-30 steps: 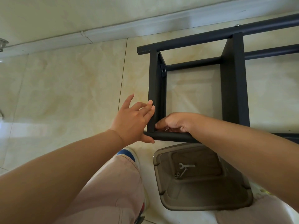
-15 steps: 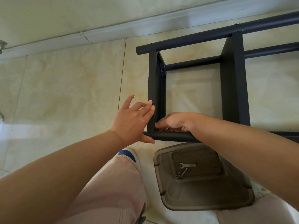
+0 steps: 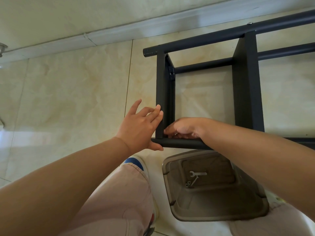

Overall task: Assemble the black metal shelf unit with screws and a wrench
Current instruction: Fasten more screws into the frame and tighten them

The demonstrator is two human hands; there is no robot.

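The black metal shelf frame [image 3: 246, 82] lies on its side on the tiled floor, tubes running left to right with flat cross panels between them. My left hand [image 3: 139, 126] presses with straight fingers against the outer face of the left end panel [image 3: 160, 92], thumb under the near tube [image 3: 180, 143]. My right hand [image 3: 185, 127] reaches inside the corner where that panel meets the near tube, fingers curled around something small that I cannot make out. A silver wrench [image 3: 198, 173] and loose screws [image 3: 190, 182] lie in the brown tray.
The brown plastic tray [image 3: 213, 210] sits on the floor just below the near tube, between my knees. My left shoe [image 3: 134, 163] is beside it. A wall skirting [image 3: 102, 38] runs along the far side of the beige tiles.
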